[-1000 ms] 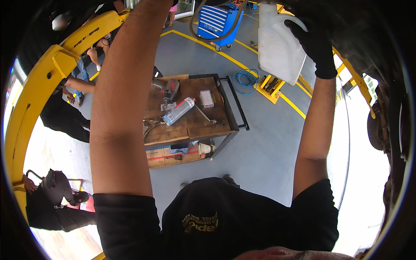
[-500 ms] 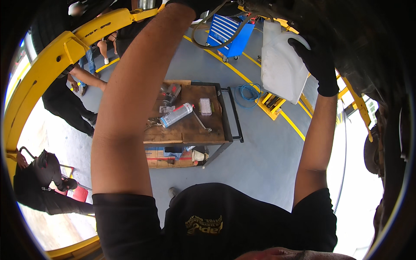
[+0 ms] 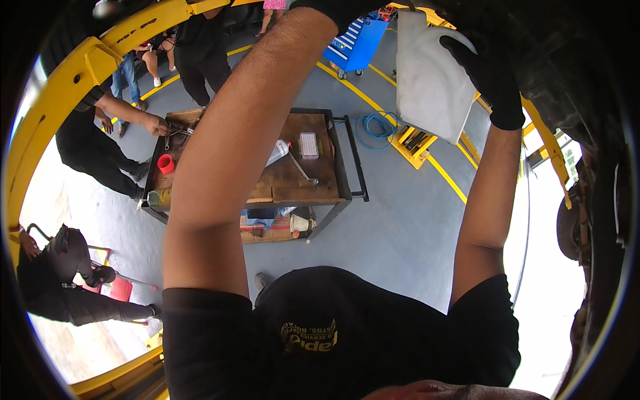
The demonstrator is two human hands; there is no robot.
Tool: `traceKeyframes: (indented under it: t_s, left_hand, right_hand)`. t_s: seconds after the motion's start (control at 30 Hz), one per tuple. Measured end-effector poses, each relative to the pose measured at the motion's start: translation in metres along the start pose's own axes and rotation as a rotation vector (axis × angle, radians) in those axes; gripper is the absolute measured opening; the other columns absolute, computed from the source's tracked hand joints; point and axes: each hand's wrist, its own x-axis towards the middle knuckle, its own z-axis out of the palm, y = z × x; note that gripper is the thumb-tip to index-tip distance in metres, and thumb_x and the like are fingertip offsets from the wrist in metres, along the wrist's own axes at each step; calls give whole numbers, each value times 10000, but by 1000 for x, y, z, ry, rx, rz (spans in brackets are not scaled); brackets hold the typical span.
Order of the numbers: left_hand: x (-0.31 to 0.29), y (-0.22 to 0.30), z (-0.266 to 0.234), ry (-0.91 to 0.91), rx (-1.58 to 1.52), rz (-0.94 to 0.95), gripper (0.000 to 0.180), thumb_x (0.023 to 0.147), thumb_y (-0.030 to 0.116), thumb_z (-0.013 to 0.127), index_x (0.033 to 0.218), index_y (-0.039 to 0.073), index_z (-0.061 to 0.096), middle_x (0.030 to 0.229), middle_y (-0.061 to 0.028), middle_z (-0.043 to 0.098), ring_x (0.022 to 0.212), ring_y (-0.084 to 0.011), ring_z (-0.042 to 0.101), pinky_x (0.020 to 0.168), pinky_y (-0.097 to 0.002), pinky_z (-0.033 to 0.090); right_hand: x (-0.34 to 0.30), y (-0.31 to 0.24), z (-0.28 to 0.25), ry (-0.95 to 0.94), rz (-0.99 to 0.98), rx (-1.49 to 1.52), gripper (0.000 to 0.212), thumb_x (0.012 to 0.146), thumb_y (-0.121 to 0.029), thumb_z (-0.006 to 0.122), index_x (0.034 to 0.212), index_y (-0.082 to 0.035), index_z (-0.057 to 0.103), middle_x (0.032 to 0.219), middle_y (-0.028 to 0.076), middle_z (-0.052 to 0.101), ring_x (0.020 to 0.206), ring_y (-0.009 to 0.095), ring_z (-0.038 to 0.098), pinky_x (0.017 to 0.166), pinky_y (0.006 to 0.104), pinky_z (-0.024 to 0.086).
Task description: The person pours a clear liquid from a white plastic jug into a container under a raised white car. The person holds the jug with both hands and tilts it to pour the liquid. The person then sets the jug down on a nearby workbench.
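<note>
Overhead at the upper right hangs a white plastic container [image 3: 432, 83], angular, with a narrow neck at the top. My right hand [image 3: 490, 83], in a black glove, grips its right side, with a finger or thumb laid across its face and the others out of sight behind it. My left hand [image 3: 347, 9], also black-gloved, reaches up to the top edge, near the container's neck. Its fingers blend into dark parts there, and whatever it touches is hidden.
A wood-topped cart [image 3: 313, 190] holds a spray can [image 3: 277, 153], a wrench [image 3: 303, 170], a small clear case [image 3: 309, 145] and a red cup [image 3: 166, 164]. Another person's hand [image 3: 157, 125] is over its far left. Yellow lift arms [image 3: 50, 100], a blue tool cabinet [image 3: 357, 45] and a coiled blue hose [image 3: 377, 130] surround it.
My left forearm and hand have shifted right, toward the container's neck. My right hand keeps its hold. The view has moved, and another person's hand now reaches over the cart's tools.
</note>
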Motion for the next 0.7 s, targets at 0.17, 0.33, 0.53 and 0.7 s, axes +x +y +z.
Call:
traceKeyframes:
  t_s: [0.17,0.33,0.53,0.7]
  left_hand:
    - [0,-16,6,13,194,149,248,886,167,720,1074,5,726,1036,-223,742,978,-403,706,833,-459,551]
    - [3,-31,1,-35,372,226,218,920,187,686,1061,32,743,1080,-210,734,1016,-412,677,877,-472,526]
    - [8,-38,-6,-49,254,109,230,917,230,702,1048,55,775,1114,-205,731,1052,-391,662,953,-464,491]
    - [10,-41,-12,-101,173,58,259,918,238,699,1071,43,772,1114,-202,733,1061,-390,660,966,-467,491]
  right_hand:
    - [1,5,0,9,25,11,504,886,-452,792,1210,-69,742,1069,110,772,947,244,733,885,341,562]
    - [5,5,-2,-11,35,-96,506,887,-443,792,1219,-65,734,1082,106,769,931,240,727,879,338,546]
    - [3,6,-5,8,19,-53,475,901,-408,779,1218,-58,731,1063,104,765,941,234,723,876,331,541]
    - [-6,-23,-9,8,57,-161,394,947,-323,742,1240,-62,721,1054,104,758,965,228,721,874,317,544]
